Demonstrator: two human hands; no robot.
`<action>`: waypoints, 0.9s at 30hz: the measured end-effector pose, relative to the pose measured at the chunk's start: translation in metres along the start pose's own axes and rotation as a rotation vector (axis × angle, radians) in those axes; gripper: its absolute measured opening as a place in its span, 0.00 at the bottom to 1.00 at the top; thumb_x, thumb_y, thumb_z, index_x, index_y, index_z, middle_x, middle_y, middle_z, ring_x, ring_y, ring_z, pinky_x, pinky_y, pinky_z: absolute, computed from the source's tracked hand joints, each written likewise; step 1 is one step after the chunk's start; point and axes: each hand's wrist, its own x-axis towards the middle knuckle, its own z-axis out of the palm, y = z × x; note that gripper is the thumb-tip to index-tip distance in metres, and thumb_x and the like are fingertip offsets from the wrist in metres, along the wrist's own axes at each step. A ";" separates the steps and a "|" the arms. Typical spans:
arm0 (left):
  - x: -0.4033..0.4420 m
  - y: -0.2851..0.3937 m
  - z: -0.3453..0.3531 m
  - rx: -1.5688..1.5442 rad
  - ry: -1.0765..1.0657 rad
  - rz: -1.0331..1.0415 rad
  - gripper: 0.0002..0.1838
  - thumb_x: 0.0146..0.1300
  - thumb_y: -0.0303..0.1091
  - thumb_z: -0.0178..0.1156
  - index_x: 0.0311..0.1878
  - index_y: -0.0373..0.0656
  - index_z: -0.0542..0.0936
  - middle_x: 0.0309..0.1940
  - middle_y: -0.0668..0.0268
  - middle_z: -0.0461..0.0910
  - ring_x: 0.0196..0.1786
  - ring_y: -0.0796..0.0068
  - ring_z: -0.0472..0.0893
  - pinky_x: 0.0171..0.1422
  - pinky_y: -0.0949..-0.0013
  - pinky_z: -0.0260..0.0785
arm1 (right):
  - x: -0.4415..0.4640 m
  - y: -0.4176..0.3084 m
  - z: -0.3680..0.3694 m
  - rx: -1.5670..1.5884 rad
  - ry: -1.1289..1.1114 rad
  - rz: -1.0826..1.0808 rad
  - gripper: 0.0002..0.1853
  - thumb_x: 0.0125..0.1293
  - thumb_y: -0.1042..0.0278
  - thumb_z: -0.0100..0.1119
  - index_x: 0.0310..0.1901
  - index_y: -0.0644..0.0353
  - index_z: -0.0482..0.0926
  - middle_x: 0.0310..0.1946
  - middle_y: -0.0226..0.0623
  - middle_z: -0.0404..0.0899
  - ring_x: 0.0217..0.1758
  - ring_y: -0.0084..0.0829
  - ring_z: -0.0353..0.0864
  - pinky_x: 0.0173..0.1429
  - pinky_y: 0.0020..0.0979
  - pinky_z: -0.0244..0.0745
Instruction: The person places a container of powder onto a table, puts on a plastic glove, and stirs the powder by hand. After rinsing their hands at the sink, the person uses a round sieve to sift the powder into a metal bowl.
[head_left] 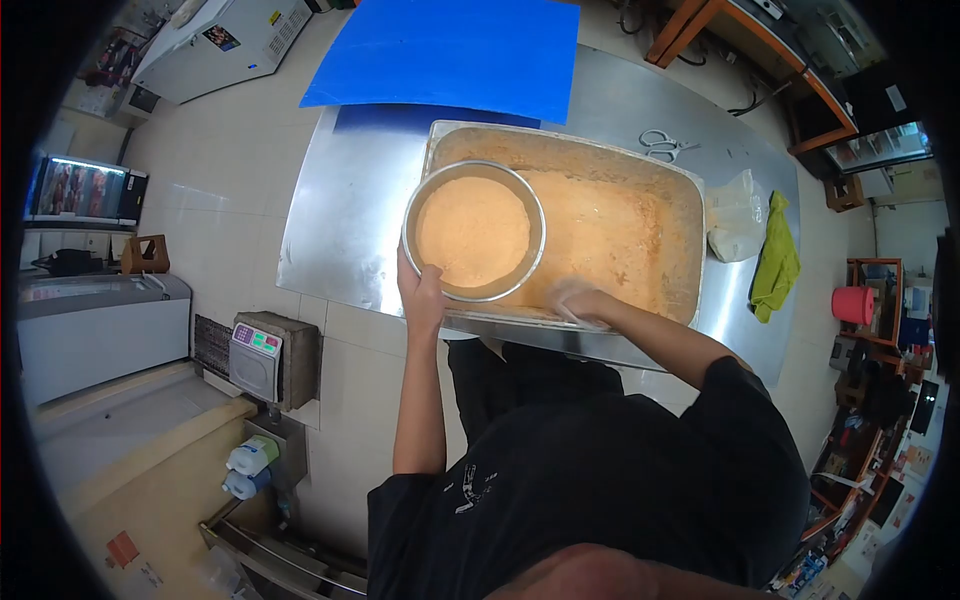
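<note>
gripping the near left rim of the round metal container (537,232) with the left hand (424,293), with the thumb over the rim and the other fingers mostly hidden. showing inside it a pale orange powder (474,226). placing the container over the left end of the large metal tray (600,150); cannot tell if resting there or lifted. having the right hand (580,301) low at the tray's near side, just right of the container, above more loose powder (610,235). cannot tell these fingers as wide or narrow because of blur. seeing also, on the metal table (335,220), scissors (660,146) beyond the tray, and at its right a plastic bag (738,225) beside a green cloth (774,262).
</note>
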 end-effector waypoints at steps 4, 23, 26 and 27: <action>0.003 -0.004 -0.003 -0.069 0.057 -0.008 0.33 0.56 0.23 0.49 0.69 0.31 0.64 0.61 0.52 0.72 0.63 0.64 0.72 0.71 0.64 0.61 | 0.021 -0.066 -0.012 0.115 0.017 0.033 0.21 0.70 0.51 0.52 0.48 0.61 0.82 0.44 0.49 0.84 0.45 0.42 0.80 0.53 0.39 0.74; 0.002 -0.032 -0.012 0.012 0.128 0.085 0.31 0.57 0.26 0.50 0.66 0.28 0.66 0.59 0.48 0.73 0.63 0.58 0.73 0.70 0.63 0.60 | 0.115 -0.108 0.035 0.165 0.035 -0.420 0.30 0.74 0.49 0.48 0.67 0.64 0.69 0.59 0.52 0.76 0.59 0.46 0.79 0.65 0.43 0.73; 0.004 -0.034 -0.012 -0.022 0.146 0.102 0.31 0.57 0.26 0.50 0.66 0.26 0.65 0.59 0.48 0.73 0.63 0.58 0.72 0.71 0.63 0.60 | 0.114 -0.107 0.035 0.540 -0.110 -0.305 0.30 0.74 0.49 0.48 0.67 0.64 0.68 0.60 0.52 0.75 0.60 0.46 0.79 0.66 0.44 0.73; 0.005 -0.034 -0.011 -0.033 0.148 0.110 0.31 0.57 0.26 0.50 0.66 0.27 0.65 0.59 0.48 0.73 0.63 0.58 0.72 0.71 0.63 0.60 | 0.114 -0.107 0.033 0.695 -0.166 -0.260 0.30 0.74 0.49 0.48 0.68 0.64 0.67 0.60 0.52 0.75 0.60 0.46 0.79 0.66 0.44 0.72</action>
